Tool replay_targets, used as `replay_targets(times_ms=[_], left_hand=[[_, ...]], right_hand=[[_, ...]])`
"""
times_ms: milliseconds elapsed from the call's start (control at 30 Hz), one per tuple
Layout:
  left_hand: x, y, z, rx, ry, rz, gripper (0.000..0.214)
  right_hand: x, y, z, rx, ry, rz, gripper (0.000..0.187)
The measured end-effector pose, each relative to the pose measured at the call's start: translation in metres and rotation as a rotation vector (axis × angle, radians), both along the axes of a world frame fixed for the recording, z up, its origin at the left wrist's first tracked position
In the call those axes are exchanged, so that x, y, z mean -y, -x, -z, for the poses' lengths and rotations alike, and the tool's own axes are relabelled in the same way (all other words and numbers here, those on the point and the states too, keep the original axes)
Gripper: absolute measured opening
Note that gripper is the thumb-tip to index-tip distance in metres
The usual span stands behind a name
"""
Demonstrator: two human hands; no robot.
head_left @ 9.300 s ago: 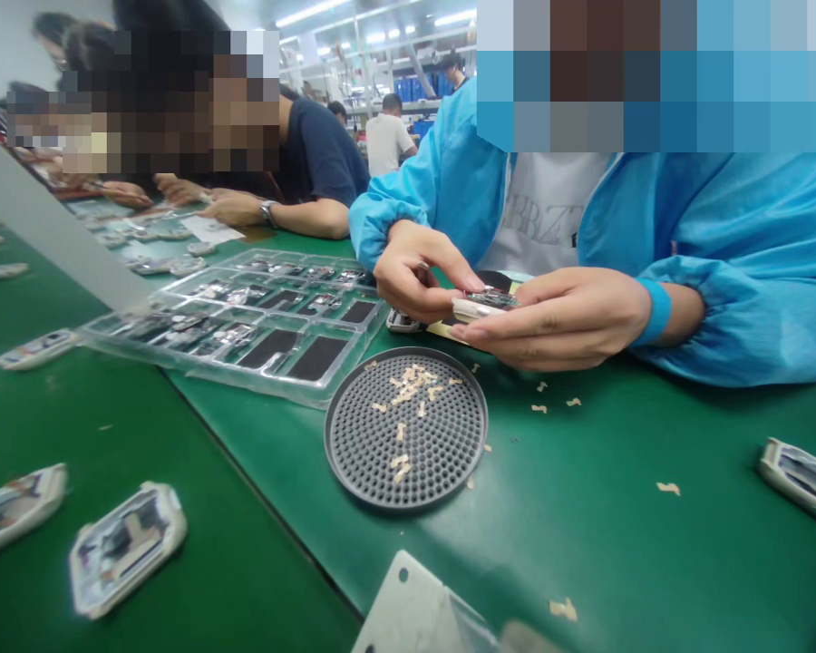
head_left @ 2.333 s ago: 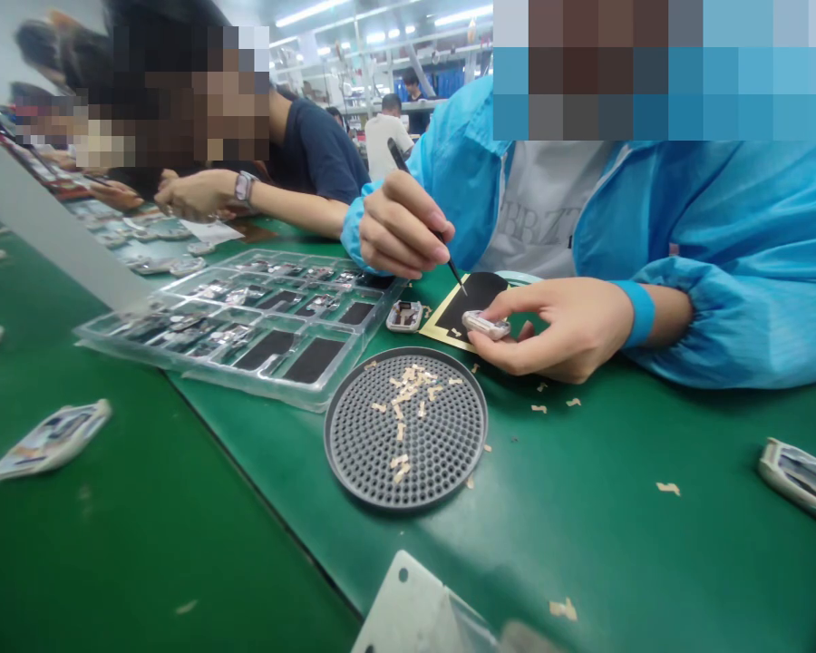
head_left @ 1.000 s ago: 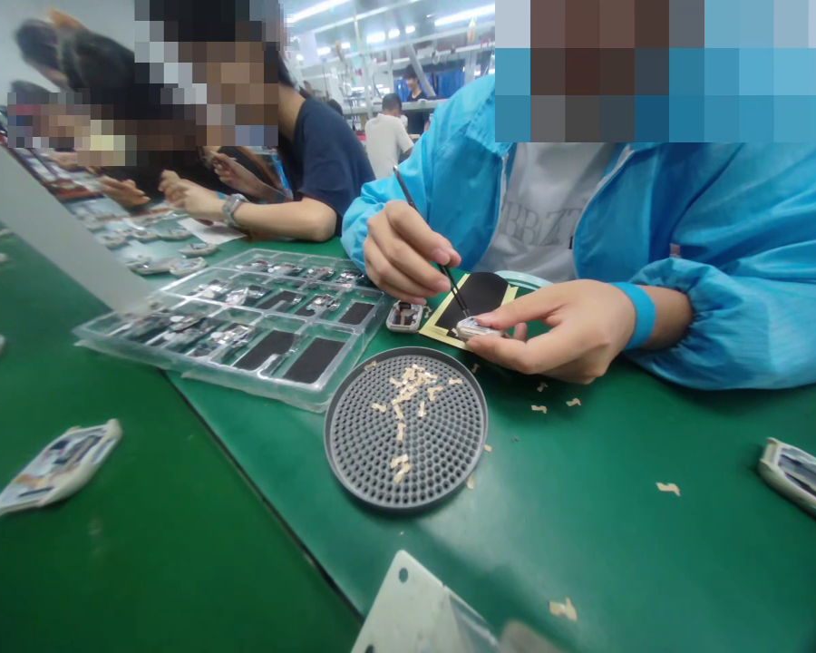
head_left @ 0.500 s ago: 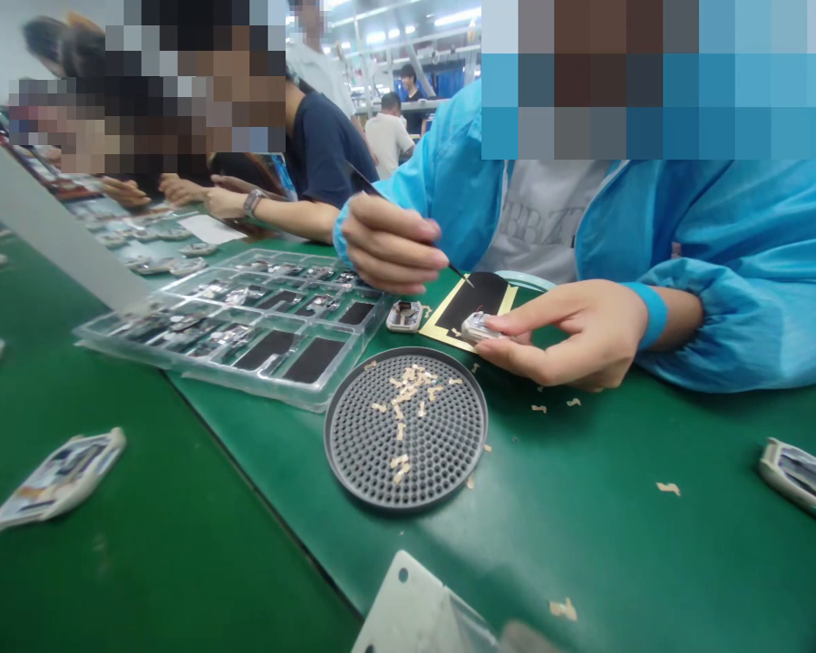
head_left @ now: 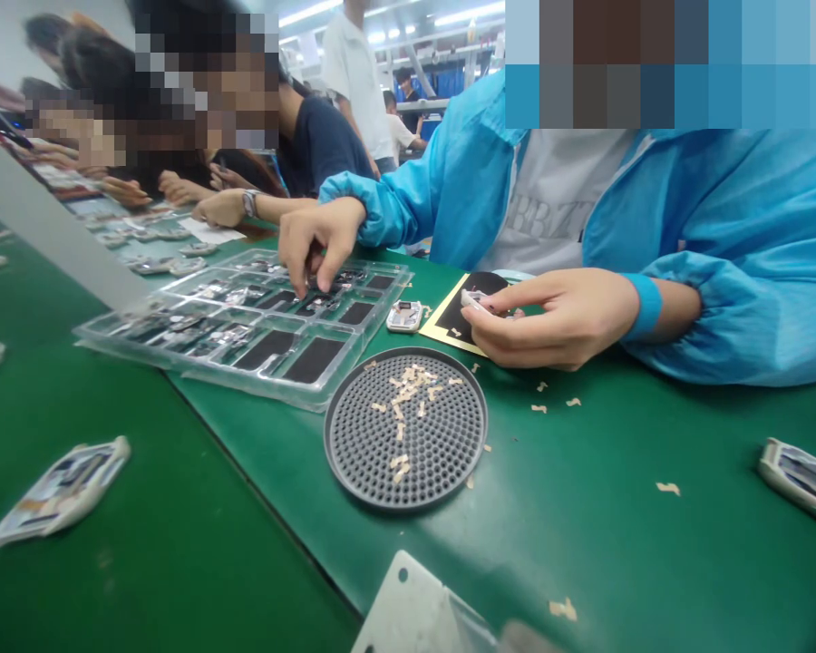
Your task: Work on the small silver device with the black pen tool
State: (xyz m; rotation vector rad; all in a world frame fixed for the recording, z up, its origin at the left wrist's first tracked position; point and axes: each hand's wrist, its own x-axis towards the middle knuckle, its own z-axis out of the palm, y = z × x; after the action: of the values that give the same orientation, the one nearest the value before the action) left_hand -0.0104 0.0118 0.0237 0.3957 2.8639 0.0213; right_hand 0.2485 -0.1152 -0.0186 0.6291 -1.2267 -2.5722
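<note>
Strip lights [head_left: 311,13] glow overhead — pale racking [head_left: 436,104] behind, green tabletop [head_left: 618,453] in front.

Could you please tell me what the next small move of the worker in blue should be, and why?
I would probably have the right hand lift a part gently out of the tray: that hand already reaches down to the tray's compartments, while the left hand holds a case. Whether the right hand's grip has closed on anything is hidden.

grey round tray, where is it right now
In the head view, the grey round tray lies on the green table near the centre, beside the near right corner of the clear compartment tray, below the black pad.
</note>
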Motion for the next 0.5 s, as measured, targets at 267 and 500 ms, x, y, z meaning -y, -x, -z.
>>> replay_targets(times_ms=[267, 500], left_hand=[[0.012, 0.009, -0.010, 0.090, 0.264, -0.004, 0.060], [0.088, 0.036, -0.024, 0.251, -0.744, 1.102, 0.041]], right_hand=[[-0.003, 0.003, 0.002, -0.016, -0.256, -0.023, 0.042], [-0.002, 0.003, -0.005, -0.034, -0.065, -0.158, 0.033]])
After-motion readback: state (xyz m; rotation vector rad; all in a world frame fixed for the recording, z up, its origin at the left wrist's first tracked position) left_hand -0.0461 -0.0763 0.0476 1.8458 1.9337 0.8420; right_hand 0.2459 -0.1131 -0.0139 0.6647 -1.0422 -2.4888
